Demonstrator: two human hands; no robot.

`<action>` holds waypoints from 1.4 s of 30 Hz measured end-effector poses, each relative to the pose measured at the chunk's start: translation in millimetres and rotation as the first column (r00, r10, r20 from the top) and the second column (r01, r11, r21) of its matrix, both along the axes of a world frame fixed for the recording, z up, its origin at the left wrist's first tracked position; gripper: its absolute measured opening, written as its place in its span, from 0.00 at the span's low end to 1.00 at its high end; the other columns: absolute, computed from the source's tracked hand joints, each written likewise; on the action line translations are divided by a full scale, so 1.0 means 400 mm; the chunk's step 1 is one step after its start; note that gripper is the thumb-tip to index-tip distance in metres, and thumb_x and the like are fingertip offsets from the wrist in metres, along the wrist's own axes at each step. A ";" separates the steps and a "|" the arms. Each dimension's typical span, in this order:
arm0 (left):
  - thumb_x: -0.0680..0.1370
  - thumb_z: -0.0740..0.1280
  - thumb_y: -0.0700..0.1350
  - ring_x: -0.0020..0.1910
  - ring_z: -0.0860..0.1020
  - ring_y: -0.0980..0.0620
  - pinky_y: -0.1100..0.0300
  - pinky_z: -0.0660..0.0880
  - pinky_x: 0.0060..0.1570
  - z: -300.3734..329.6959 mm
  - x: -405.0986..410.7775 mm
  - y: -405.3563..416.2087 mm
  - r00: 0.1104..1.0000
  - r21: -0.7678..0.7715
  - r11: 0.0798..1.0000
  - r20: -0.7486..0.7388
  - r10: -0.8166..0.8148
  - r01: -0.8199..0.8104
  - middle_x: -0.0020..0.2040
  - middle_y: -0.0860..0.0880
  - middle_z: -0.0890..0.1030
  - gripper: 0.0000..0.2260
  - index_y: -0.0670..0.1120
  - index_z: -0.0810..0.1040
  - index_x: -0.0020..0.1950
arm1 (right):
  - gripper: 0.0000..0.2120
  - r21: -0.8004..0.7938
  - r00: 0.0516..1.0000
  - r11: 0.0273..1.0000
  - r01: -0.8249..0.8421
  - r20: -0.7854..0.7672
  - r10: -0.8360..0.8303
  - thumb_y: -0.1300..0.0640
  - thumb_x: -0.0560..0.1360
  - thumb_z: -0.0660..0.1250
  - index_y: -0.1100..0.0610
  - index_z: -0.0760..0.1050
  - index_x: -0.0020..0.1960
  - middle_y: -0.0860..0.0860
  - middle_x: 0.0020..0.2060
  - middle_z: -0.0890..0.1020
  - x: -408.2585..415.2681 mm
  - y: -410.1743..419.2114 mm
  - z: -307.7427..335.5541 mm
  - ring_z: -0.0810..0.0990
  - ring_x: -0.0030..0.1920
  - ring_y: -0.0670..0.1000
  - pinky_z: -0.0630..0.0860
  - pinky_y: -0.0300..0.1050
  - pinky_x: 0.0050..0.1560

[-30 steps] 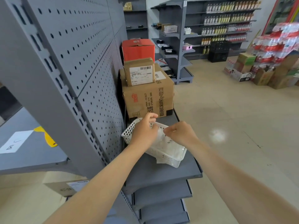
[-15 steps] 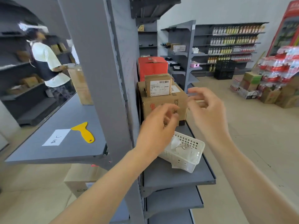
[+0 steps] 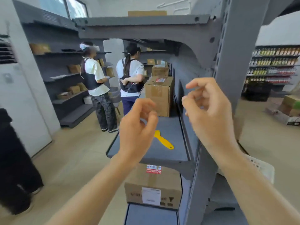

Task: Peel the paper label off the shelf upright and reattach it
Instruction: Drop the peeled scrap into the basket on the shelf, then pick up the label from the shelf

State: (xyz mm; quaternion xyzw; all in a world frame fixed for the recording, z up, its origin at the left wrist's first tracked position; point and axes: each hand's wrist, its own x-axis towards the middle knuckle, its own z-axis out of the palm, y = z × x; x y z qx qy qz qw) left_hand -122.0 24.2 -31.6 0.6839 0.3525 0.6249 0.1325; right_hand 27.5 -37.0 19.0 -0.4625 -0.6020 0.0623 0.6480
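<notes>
A: Both hands up before the grey shelf upright [image 3: 233,65] — left hand [image 3: 138,127] curled, pinching something pale; label or not, I can't tell.

B: Right hand [image 3: 209,111] loose, half-spread, empty. Yellow scraper [image 3: 164,141] at five o'clock of the left.

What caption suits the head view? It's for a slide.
Both hands raised before the upright, scraper on the shelf.
</notes>
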 end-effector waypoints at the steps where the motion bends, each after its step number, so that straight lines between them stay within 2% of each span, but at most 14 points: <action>1: 0.78 0.64 0.43 0.34 0.77 0.51 0.50 0.76 0.36 -0.005 -0.037 0.024 0.999 -0.029 0.999 -0.006 0.045 -0.045 0.38 0.57 0.80 0.11 0.61 0.73 0.49 | 0.10 -0.060 1.000 0.998 -0.004 0.021 0.005 0.62 0.76 0.67 0.49 0.77 0.53 0.48 0.38 0.80 -0.026 0.030 -0.008 0.80 0.39 0.49 0.75 0.34 0.38; 5: 0.78 0.64 0.42 0.43 0.78 0.54 0.51 0.78 0.45 -0.055 -0.154 0.130 0.982 -0.193 0.970 -0.147 0.118 -0.146 0.44 0.58 0.81 0.12 0.59 0.76 0.55 | 0.11 -0.292 0.985 0.956 -0.009 0.162 0.058 0.61 0.76 0.67 0.47 0.80 0.53 0.42 0.41 0.82 -0.119 0.181 -0.069 0.78 0.40 0.44 0.72 0.29 0.40; 8: 0.78 0.65 0.41 0.54 0.77 0.53 0.54 0.75 0.53 -0.122 -0.188 0.185 0.941 -0.281 0.935 -0.314 0.123 -0.216 0.51 0.58 0.79 0.16 0.57 0.78 0.62 | 0.14 -0.421 0.955 0.905 0.054 0.286 0.076 0.61 0.76 0.66 0.48 0.81 0.58 0.44 0.46 0.83 -0.134 0.275 -0.141 0.80 0.43 0.44 0.74 0.30 0.42; 11: 0.77 0.66 0.41 0.56 0.75 0.52 0.59 0.71 0.52 -0.179 -0.210 0.218 0.931 -0.328 0.912 -0.342 0.127 -0.245 0.50 0.56 0.77 0.17 0.57 0.77 0.63 | 0.18 -0.524 0.902 0.834 0.174 0.424 0.079 0.56 0.77 0.66 0.48 0.77 0.67 0.43 0.49 0.83 -0.123 0.353 -0.208 0.76 0.60 0.51 0.75 0.49 0.58; 14: 0.78 0.68 0.46 0.65 0.71 0.49 0.62 0.65 0.58 -0.217 -0.221 0.245 0.883 -0.374 0.887 -0.464 0.075 -0.272 0.59 0.52 0.77 0.18 0.53 0.75 0.69 | 0.25 -0.616 0.819 0.741 0.269 0.551 0.161 0.45 0.77 0.67 0.49 0.73 0.73 0.48 0.60 0.79 -0.113 0.403 -0.263 0.67 0.69 0.55 0.70 0.52 0.67; 17: 0.77 0.69 0.55 0.70 0.66 0.49 0.59 0.64 0.67 -0.234 -0.224 0.253 0.786 -0.378 0.864 -0.617 0.031 -0.331 0.68 0.52 0.72 0.27 0.54 0.69 0.75 | 0.32 -0.594 0.692 0.709 0.379 0.691 0.209 0.35 0.76 0.63 0.46 0.68 0.76 0.48 0.71 0.71 -0.111 0.418 -0.295 0.61 0.73 0.55 0.64 0.52 0.71; 20: 0.76 0.68 0.62 0.71 0.64 0.49 0.56 0.64 0.69 -0.242 -0.227 0.252 0.732 -0.371 0.855 -0.681 0.014 -0.362 0.70 0.53 0.69 0.31 0.55 0.65 0.77 | 0.32 -0.539 0.586 0.722 0.433 0.778 0.229 0.29 0.75 0.58 0.42 0.70 0.74 0.46 0.74 0.67 -0.107 0.415 -0.314 0.57 0.74 0.56 0.59 0.53 0.70; 27: 0.77 0.63 0.64 0.73 0.62 0.48 0.52 0.62 0.69 -0.230 -0.222 0.263 0.621 -0.368 0.846 -0.782 -0.056 -0.387 0.71 0.55 0.69 0.28 0.58 0.68 0.75 | 0.23 -0.475 0.537 0.779 0.408 0.815 0.216 0.31 0.74 0.61 0.40 0.80 0.63 0.43 0.69 0.71 -0.116 0.413 -0.292 0.58 0.72 0.54 0.57 0.57 0.66; 32: 0.76 0.64 0.65 0.73 0.61 0.48 0.52 0.61 0.69 -0.223 -0.210 0.263 0.608 -0.387 0.834 -0.790 -0.079 -0.395 0.72 0.55 0.68 0.29 0.58 0.67 0.76 | 0.16 -0.491 0.570 0.776 0.396 0.794 0.211 0.36 0.75 0.65 0.41 0.82 0.57 0.43 0.64 0.74 -0.133 0.397 -0.285 0.60 0.70 0.53 0.57 0.57 0.63; 35: 0.75 0.69 0.61 0.71 0.64 0.50 0.54 0.65 0.67 -0.217 -0.205 0.257 0.693 -0.429 0.834 -0.716 -0.080 -0.347 0.69 0.55 0.72 0.29 0.56 0.70 0.74 | 0.10 -0.567 0.722 0.767 0.299 0.661 0.207 0.40 0.74 0.68 0.41 0.80 0.52 0.40 0.54 0.80 -0.143 0.379 -0.277 0.68 0.65 0.50 0.59 0.54 0.60; 36: 0.75 0.72 0.58 0.69 0.67 0.52 0.58 0.68 0.63 -0.213 -0.205 0.253 0.786 -0.483 0.831 -0.611 -0.094 -0.275 0.65 0.54 0.75 0.25 0.54 0.73 0.70 | 0.09 -0.608 0.799 0.762 0.224 0.562 0.214 0.41 0.74 0.70 0.42 0.79 0.51 0.40 0.49 0.82 -0.144 0.371 -0.272 0.72 0.62 0.48 0.60 0.53 0.59; 38: 0.77 0.73 0.49 0.58 0.78 0.56 0.63 0.77 0.56 -0.196 -0.205 0.243 0.963 -0.604 0.797 -0.225 -0.149 -0.018 0.55 0.53 0.82 0.14 0.51 0.79 0.62 | 0.11 -0.654 0.888 0.752 0.076 0.387 0.247 0.43 0.73 0.73 0.43 0.76 0.52 0.41 0.41 0.86 -0.140 0.355 -0.259 0.80 0.53 0.46 0.65 0.52 0.58; 40: 0.79 0.70 0.42 0.45 0.84 0.57 0.55 0.82 0.54 -0.172 -0.208 0.227 0.982 -0.609 0.772 0.074 -0.176 0.184 0.43 0.48 0.85 0.06 0.49 0.80 0.56 | 0.15 -0.660 0.924 0.749 -0.058 0.248 0.290 0.46 0.71 0.75 0.42 0.76 0.56 0.42 0.39 0.88 -0.132 0.334 -0.240 0.84 0.47 0.45 0.72 0.52 0.56; 42: 0.80 0.69 0.39 0.43 0.86 0.52 0.49 0.83 0.51 -0.149 -0.208 0.218 0.977 -0.556 0.804 0.110 -0.180 0.211 0.41 0.43 0.86 0.06 0.49 0.80 0.54 | 0.18 -0.653 0.938 0.734 -0.187 0.102 0.330 0.51 0.72 0.76 0.43 0.77 0.59 0.45 0.38 0.89 -0.124 0.314 -0.213 0.86 0.43 0.42 0.77 0.43 0.49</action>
